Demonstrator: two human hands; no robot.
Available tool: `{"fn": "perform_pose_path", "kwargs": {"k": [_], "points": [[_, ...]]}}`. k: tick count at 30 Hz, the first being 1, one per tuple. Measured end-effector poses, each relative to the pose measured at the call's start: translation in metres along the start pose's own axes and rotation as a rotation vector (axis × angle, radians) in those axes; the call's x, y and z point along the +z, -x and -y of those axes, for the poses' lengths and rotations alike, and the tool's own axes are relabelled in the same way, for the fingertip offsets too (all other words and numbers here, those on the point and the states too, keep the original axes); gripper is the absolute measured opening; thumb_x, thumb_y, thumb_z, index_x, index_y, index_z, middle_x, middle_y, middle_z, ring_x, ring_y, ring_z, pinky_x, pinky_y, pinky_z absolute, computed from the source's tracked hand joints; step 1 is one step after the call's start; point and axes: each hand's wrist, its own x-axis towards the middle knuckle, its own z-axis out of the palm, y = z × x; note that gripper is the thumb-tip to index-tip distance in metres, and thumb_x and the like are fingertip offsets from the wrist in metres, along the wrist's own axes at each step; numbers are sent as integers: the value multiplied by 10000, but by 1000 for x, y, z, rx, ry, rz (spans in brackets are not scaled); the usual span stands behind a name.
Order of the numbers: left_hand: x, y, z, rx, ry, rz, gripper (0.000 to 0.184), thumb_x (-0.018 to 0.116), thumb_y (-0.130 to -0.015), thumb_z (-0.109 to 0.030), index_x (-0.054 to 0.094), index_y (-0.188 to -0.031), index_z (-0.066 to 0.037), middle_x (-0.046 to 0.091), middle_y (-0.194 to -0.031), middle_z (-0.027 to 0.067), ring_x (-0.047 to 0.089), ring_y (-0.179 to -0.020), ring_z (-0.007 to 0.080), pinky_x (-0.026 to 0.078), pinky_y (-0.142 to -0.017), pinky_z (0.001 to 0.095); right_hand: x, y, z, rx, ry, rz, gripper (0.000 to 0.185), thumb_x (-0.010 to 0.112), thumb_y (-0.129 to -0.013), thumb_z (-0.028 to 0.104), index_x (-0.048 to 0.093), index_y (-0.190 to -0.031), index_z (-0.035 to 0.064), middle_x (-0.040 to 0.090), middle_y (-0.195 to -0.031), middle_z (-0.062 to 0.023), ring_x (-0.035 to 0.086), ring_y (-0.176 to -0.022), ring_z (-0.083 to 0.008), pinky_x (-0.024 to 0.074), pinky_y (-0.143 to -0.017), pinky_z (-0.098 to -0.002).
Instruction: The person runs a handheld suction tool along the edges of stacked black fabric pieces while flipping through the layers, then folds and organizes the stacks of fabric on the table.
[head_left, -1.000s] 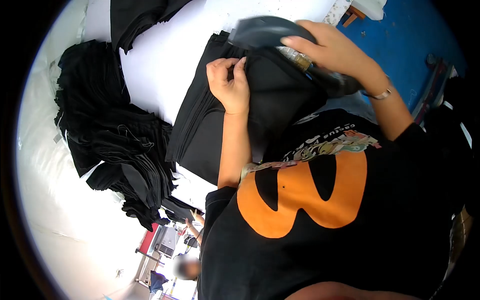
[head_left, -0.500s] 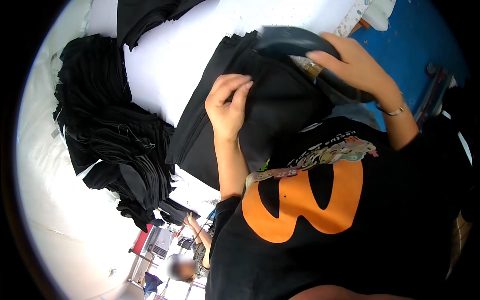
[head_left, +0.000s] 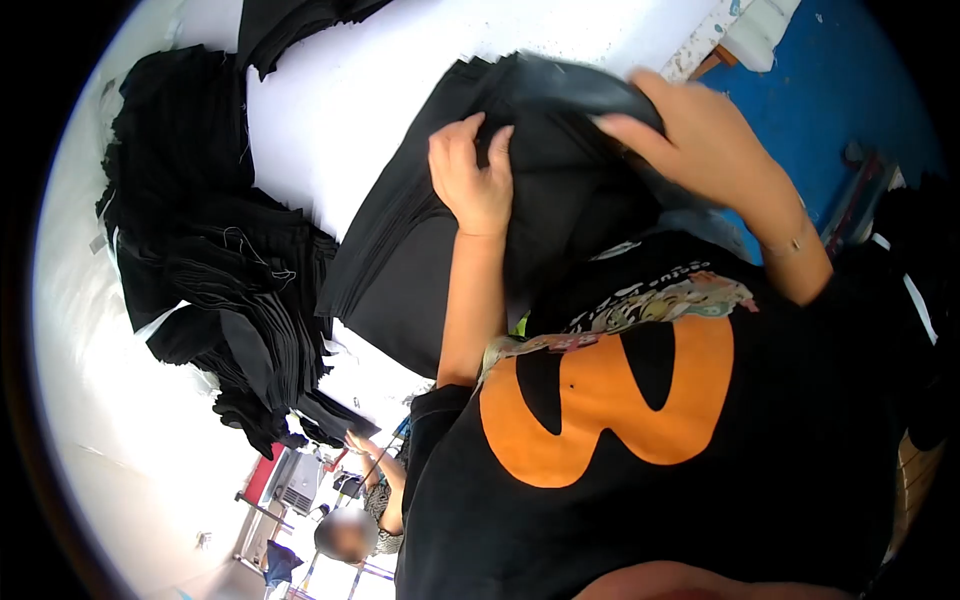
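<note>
A stack of black cloth pieces [head_left: 400, 235] lies in front of my body, its layered edges showing along the left side. My left hand [head_left: 472, 185] is over the upper part of the stack, thumb and fingers apart; whether it touches the cloth I cannot tell. At the stack's upper right, my right hand [head_left: 700, 140] grips a dark piece of cloth [head_left: 580, 88] between thumb and fingers. That piece is curved over and smeared by motion, with its far end near the stack's top edge.
Heaped black cloth pieces [head_left: 180, 200] with loose threads lie left on the white table [head_left: 320, 120]. Another black stack [head_left: 295, 25] is at the top. Blue floor [head_left: 830, 90] shows at right. Below left, a person [head_left: 385, 500] reaches toward black cloth.
My left hand has moved up a little, and its thumb and fingers have spread from a near pinch. My right hand has shifted slightly left, and the dark cloth lies lower over the stack.
</note>
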Motion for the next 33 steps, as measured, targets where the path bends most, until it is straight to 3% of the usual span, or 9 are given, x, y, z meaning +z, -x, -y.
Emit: {"fn": "perform_pose_path", "kwargs": {"k": [14, 17, 19, 20, 22, 24, 25, 26, 33], "points": [[4, 10, -1, -27, 61, -6, 207, 819, -721, -13, 656, -842, -54, 614, -969, 116, 618, -872, 299, 519, -740, 380, 9, 14, 6, 20, 7, 15, 458, 646, -955, 454, 627, -902, 0, 611, -618, -181, 637, -573, -358, 501, -529, -396], [-4, 5, -1, 5, 140, -4, 185, 775, -728, 36, 643, -836, -35, 646, -1069, 151, 644, -953, 323, 540, -803, 377, 25, -20, 21, 86, -79, 1, 510, 632, -955, 479, 620, -1028, -25, 627, -693, -213, 642, -640, -391, 492, -590, -419], [-25, 2, -13, -13, 341, -14, 133, 727, -794, 77, 627, -825, -6, 683, -1064, 164, 665, -921, 258, 554, -801, 338, 12, -4, 15, 37, -48, -27, 491, 636, -955, 475, 629, -984, -15, 630, -678, -209, 649, -636, -387, 500, -581, -424], [-40, 4, -15, -47, 469, 20, 118, 700, -838, 91, 621, -825, 5, 694, -1044, 168, 668, -891, 219, 558, -800, 320, 7, 6, 11, -3, -16, -43, 476, 639, -954, 471, 638, -940, -5, 634, -664, -205, 655, -633, -382, 508, -572, -429], [-82, 2, -6, -631, 835, 592, 175, 595, -1001, -51, 647, -853, 25, 720, -943, 146, 660, -757, 160, 529, -685, 251, -3, 20, 9, 29, 7, 12, 484, 632, -956, 481, 635, -947, -3, 637, -673, -204, 655, -641, -385, 509, -579, -434], [-63, -14, -25, -684, 434, 508, 178, 618, -1005, -119, 685, -943, 33, 725, -965, 139, 657, -771, 145, 516, -660, 257, 2, 19, 10, 62, 26, 73, 492, 624, -958, 491, 632, -953, -1, 640, -683, -204, 654, -649, -388, 510, -586, -438], [-35, -8, -8, -189, 191, 197, 139, 703, -944, -104, 711, -1033, 2, 695, -939, 108, 626, -745, 142, 494, -624, 277, 11, 7, 13, 42, 17, 17, 495, 625, -955, 498, 635, -963, 3, 641, -686, -205, 655, -651, -387, 506, -580, -438], [-24, -14, -12, -157, 73, 163, 221, 777, -861, -112, 711, -1068, -70, 617, -901, 79, 613, -703, 217, 508, -621, 332, 19, -5, 13, 17, 10, -44, 499, 625, -952, 505, 637, -973, 7, 642, -689, -207, 656, -653, -386, 503, -575, -437], [6, 3, -3, -92, 207, -74, 127, 819, -795, -1, 736, -881, -44, 593, -960, 78, 591, -691, 158, 506, -585, 270, 0, 18, 5, 66, -60, 74, 491, 637, -948, 487, 666, -1026, 3, 657, -724, -208, 667, -668, -374, 513, -608, -414]]}}
